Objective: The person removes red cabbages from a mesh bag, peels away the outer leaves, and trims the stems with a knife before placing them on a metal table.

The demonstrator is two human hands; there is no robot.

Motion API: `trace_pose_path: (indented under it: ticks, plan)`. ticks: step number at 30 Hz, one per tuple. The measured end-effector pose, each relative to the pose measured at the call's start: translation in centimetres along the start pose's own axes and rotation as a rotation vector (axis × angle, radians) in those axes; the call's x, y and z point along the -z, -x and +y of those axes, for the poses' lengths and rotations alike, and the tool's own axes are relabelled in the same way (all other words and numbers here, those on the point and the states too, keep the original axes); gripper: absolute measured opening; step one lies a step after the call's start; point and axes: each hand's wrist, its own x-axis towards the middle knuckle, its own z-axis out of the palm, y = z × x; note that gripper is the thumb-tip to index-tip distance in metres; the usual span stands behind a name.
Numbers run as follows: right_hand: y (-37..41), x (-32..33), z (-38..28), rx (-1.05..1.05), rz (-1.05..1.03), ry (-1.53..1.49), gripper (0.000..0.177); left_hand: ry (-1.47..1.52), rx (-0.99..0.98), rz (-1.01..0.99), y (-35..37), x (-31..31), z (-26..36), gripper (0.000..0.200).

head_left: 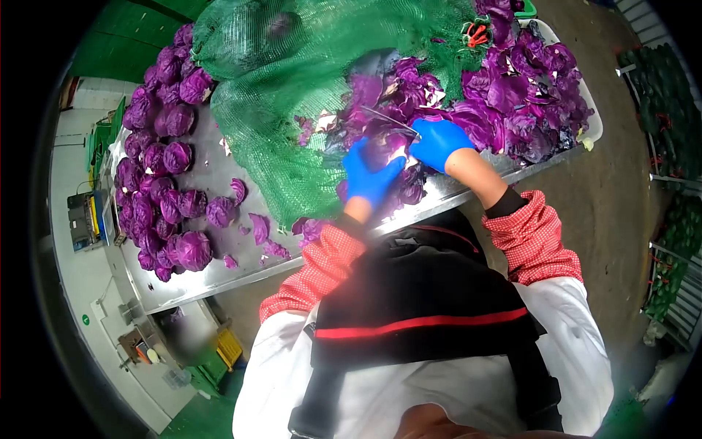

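From my end of the feed, I see smooth, bright blue gloves [437, 140] on my left hand [371, 178] and right hand [441, 148]. Just behind the grip on each side, a plain black cuff [506, 203] circles the wrist. Farther back from the grip, I have red sleeve covers [532, 235] finely checked in white, loose and puckered. Above those, I make out a roomy white top [274, 362]. Between my arms, back from the grip, hangs a black apron [409, 293], crossed by a bold red stripe [420, 324], with a thinner red line [444, 231] nearer the grip. Farthest back, wide black straps [318, 391] cross the white cloth.
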Motion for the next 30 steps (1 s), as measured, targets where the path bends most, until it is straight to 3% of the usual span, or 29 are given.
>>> trace_pose_path:
  ticks: [3, 8, 9, 10, 12, 14, 15, 18, 19, 20, 22, 24, 25, 26, 27, 28, 30]
  plan:
    - [0.2, -0.5, 3.1, -0.127, 0.105, -0.010, 0.032, 0.006, -0.026, -0.017, -0.2, -0.1, -1.4, 0.088]
    - [-0.6, -4.1, 11.9, -0.688, 0.209, -0.094, 0.034, 0.140, 0.037, -0.130, -0.5, 1.5, -2.0, 0.081]
    - [0.0, -3.1, 11.8, -0.697, 0.156, -0.063, 0.047, 0.211, 0.035, -0.189, -0.9, 2.0, -1.8, 0.080]
    - [0.6, -2.1, 10.4, -0.551, 0.196, -0.136, 0.053, 0.286, 0.027, -0.248, -1.7, 2.3, -1.6, 0.078]
    - [2.2, -1.1, 5.8, -0.266, 0.258, -0.279, 0.065, 0.151, -0.051, -0.254, -3.2, 2.0, -2.3, 0.077]
    - [2.4, -0.1, 1.4, -0.244, 0.102, -0.231, 0.081, 0.116, -0.136, -0.195, -3.5, 2.0, 0.7, 0.077]
    - [1.7, -1.7, 2.1, -0.225, 0.033, -0.338, 0.081, 0.175, 0.046, -0.088, -2.3, 2.2, 4.1, 0.075]
    - [1.8, -5.6, 2.8, -0.211, -0.002, -0.645, 0.071, 0.469, 0.024, 0.081, -0.6, 1.5, 2.6, 0.072]
    - [2.4, -6.4, 2.5, -0.195, 0.040, -0.664, 0.065, 0.388, 0.035, 0.089, 0.3, 0.7, 1.5, 0.072]
    - [3.1, -7.2, 2.2, -0.182, 0.079, -0.684, 0.059, 0.186, -0.149, 0.148, 0.5, -0.7, -2.5, 0.075]
    - [4.0, -8.8, 2.2, -0.101, 0.167, -0.660, 0.045, 0.001, -0.174, 0.263, 1.3, -1.4, -0.8, 0.079]
    - [4.8, -9.6, 3.1, -0.022, 0.235, -0.508, 0.039, 0.216, -0.071, 0.193, -0.3, -0.8, -1.3, 0.082]
    - [4.8, -9.4, 3.3, -0.102, 0.249, -0.477, 0.032, 0.275, 0.021, 0.114, -1.4, 0.2, -1.3, 0.082]
    - [4.5, -8.4, 4.1, -0.306, 0.128, -0.436, 0.030, 0.331, 0.113, 0.036, -2.0, 1.1, -1.0, 0.081]
    - [4.0, -8.9, 6.2, -0.263, 0.195, -0.458, 0.032, 0.505, 0.226, -0.027, -1.8, 1.9, 0.7, 0.082]
    - [3.7, -8.2, 6.5, -0.220, 0.266, -0.481, 0.034, 0.381, 0.139, -0.078, -1.9, 2.4, 0.7, 0.083]
    - [4.3, -4.3, 4.0, -0.237, 0.207, -0.354, 0.035, 0.132, -0.033, -0.187, -2.3, 3.2, 0.7, 0.085]
